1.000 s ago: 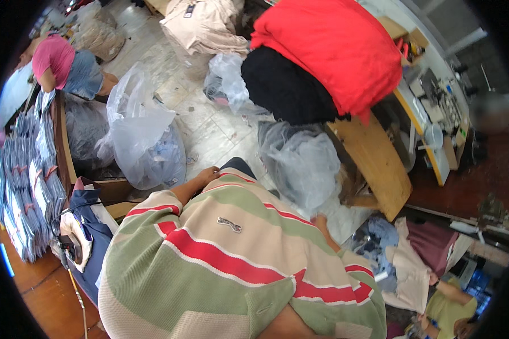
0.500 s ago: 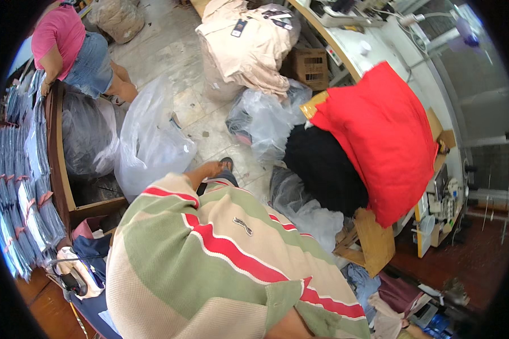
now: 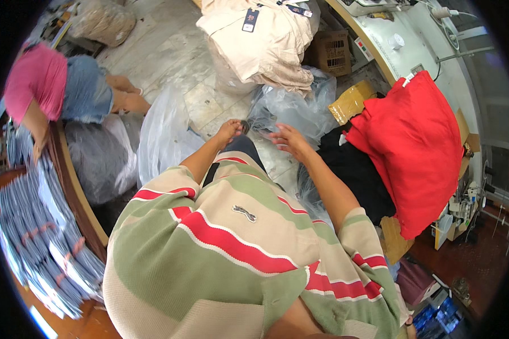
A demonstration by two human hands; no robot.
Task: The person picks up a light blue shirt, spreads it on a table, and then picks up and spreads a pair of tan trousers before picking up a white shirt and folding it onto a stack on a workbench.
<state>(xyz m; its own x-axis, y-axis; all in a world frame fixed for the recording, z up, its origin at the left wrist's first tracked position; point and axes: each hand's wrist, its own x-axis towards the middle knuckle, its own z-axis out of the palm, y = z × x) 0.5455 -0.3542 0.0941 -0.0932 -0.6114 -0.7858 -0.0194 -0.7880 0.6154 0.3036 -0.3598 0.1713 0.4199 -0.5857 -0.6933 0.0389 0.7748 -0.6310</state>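
left hand [image 3: 229,133] stretched forward and down from a bare forearm, fingers curled round a small dark thing [image 3: 245,125] at the fingertips, too small to tell what; right hand [image 3: 289,141] just beside it, palm down, fingers spread loose and holding nothing, hovering at the edge of a clear plastic bag [image 3: 297,110] on the floor. pale tiled floor [image 3: 169,53] below, strewn with more plastic bags [image 3: 161,141]; far left, stacks of packed blue garments [image 3: 37,237] on a curved wooden table [image 3: 76,198], another person in a pink top [image 3: 37,85] bent over; ahead, a heap of beige garments [image 3: 260,39]; right, a red cloth [image 3: 418,141] over a black one [image 3: 362,175]. striped shirt [image 3: 232,248] hiding the lower floor; far right dim and cut off by the rim
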